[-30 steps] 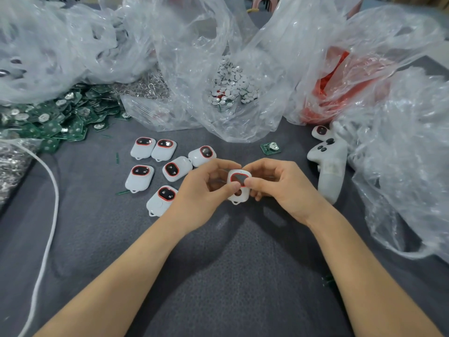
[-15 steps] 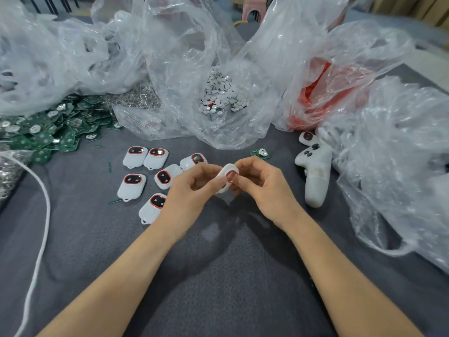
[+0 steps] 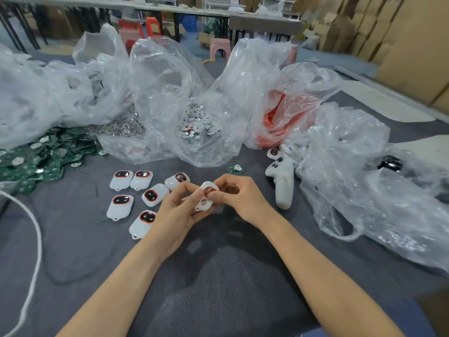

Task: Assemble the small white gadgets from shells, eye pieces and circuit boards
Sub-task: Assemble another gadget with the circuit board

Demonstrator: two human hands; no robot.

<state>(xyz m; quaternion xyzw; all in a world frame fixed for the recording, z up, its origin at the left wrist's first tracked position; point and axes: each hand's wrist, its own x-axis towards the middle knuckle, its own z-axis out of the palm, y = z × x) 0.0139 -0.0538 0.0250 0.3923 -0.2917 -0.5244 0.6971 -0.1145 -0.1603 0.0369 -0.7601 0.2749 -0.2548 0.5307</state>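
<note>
Centre of frame, over the grey mat [image 3: 218, 276]: one white shell [image 3: 205, 200], pinched by curled fingertips of left hand [image 3: 176, 211] and right hand [image 3: 241, 199]. Red-rimmed eye piece [image 3: 209, 190] at upper opening. Advise even thumb pressure round rim till flush, shell held steady.

White plastic shell [image 3: 199, 207]: rim partly covered by fingers of left hand [image 3: 175, 215] and right hand [image 3: 243, 198]. Heap of green circuit boards [image 3: 36, 161]: cut off at left edge. Dark round object [image 3: 390, 164] behind crinkled clear plastic bag [image 3: 359, 195]: not identifiable.
</note>
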